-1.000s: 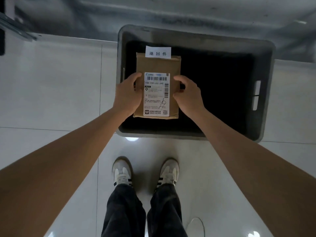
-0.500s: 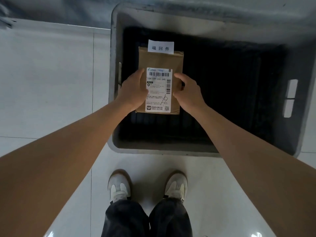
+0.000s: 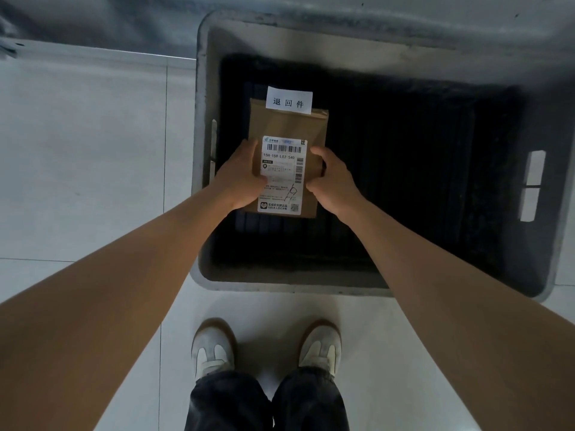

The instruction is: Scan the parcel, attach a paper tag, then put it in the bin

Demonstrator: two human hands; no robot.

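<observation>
A flat brown parcel point(image 3: 287, 126) with a white shipping label point(image 3: 282, 175) hangs inside the left half of a big grey bin point(image 3: 202, 119). A white paper tag point(image 3: 289, 100) with printed characters sticks out from the parcel's far edge. My left hand point(image 3: 241, 178) grips the parcel's left side and my right hand point(image 3: 331, 180) grips its right side. The parcel is down below the bin's rim, and the dark ribbed bottom of the bin shows around it. Whether the parcel touches the bottom cannot be told.
The bin stands on a pale tiled floor point(image 3: 87, 157). Its right wall has two handle slots point(image 3: 533, 185). My two shoes point(image 3: 213, 349) stand just in front of the bin's near rim. A dark wall base runs behind the bin.
Both hands have lowered the parcel deeper into the bin, and my head has come closer, so the bin looks larger. The grip on the parcel is the same.
</observation>
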